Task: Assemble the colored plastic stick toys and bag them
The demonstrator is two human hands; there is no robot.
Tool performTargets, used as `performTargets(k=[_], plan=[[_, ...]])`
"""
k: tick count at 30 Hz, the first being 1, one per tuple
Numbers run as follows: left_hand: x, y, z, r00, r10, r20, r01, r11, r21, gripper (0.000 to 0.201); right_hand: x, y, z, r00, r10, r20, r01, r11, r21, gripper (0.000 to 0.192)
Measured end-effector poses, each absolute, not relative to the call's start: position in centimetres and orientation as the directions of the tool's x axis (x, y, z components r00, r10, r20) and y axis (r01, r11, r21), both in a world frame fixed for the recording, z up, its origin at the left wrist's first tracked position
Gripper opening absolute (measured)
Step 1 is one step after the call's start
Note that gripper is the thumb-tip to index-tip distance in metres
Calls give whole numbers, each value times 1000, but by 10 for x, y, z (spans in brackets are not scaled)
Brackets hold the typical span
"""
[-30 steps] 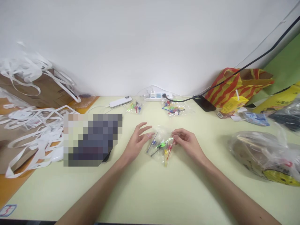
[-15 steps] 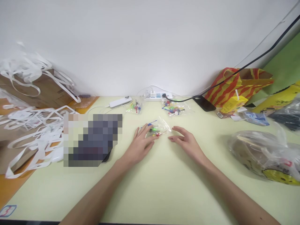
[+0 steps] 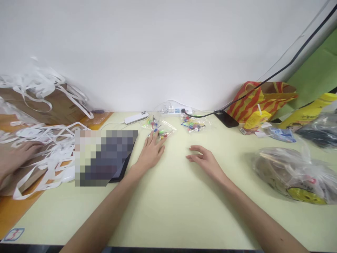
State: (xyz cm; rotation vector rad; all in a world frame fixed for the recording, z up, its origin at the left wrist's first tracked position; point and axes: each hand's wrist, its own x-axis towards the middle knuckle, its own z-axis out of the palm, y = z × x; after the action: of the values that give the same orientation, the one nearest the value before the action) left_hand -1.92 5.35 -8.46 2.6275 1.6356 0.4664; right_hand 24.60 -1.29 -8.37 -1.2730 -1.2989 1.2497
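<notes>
Left hand [image 3: 150, 153]: flat on the worktop [image 3: 168, 211], fingers spread, no closed grip; the fingertips rest on the near edge of a small clear bag of coloured pieces [image 3: 160, 132]. A second ago this bag lay nearer the person, between both hands, with the right hand pinching its edge; half a second ago the left hand alone was pushing it away. It now lies toward the back of the worktop, touching or just beside a like bag [image 3: 152, 123] near the wall. Judgement: the bag has been slid aside to join the others, and handling of it looks nearly done.

Right hand [image 3: 206, 162]: open, palm down, fingers loosely extended, holding nothing. It rests on bare worktop, well apart from the moved bag.

Surroundings: a third bag of coloured pieces [image 3: 195, 124] sits further right, beside a white power strip [image 3: 176, 110]. A white phone [image 3: 136, 117] lies left of the bags. A dark tablet [image 3: 119, 168], partly obscured, sits beside the left wrist. At right, a large clear bag [image 3: 292, 172] with contents. At far left, another person's hand [image 3: 15, 158] rests among white strips [image 3: 50, 140].
</notes>
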Motion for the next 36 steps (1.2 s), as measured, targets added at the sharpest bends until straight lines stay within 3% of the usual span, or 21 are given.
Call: performTargets(k=[9, 15, 19, 27, 32, 36], plan=[[-17, 89, -89, 322, 914, 245, 930, -354, 97, 50, 246, -9, -90, -85, 996, -16, 36, -13, -999, 38], [-17, 100, -89, 301, 905, 301, 938, -338, 78, 45, 251, -5, -92, -56, 997, 46, 195, 56, -979, 31], [-17, 99, -89, 297, 888, 352, 940, -337, 56, 41, 264, 1, -95, 26, 995, 100, 386, 82, -919, 27], [-15, 95, -92, 214, 897, 386, 967, -250, 46, 44, 279, 10, -100, 149, 958, 245, 711, 68, -700, 41], [-13, 90, -94, 221, 877, 427, 961, -271, 60, 43, 282, 28, -104, 90, 957, 276, 953, -2, -303, 41], [-3, 73, -92, 259, 866, 427, 940, -329, 96, 38, 283, 48, -106, 17, 965, 262, 992, 17, -125, 47]])
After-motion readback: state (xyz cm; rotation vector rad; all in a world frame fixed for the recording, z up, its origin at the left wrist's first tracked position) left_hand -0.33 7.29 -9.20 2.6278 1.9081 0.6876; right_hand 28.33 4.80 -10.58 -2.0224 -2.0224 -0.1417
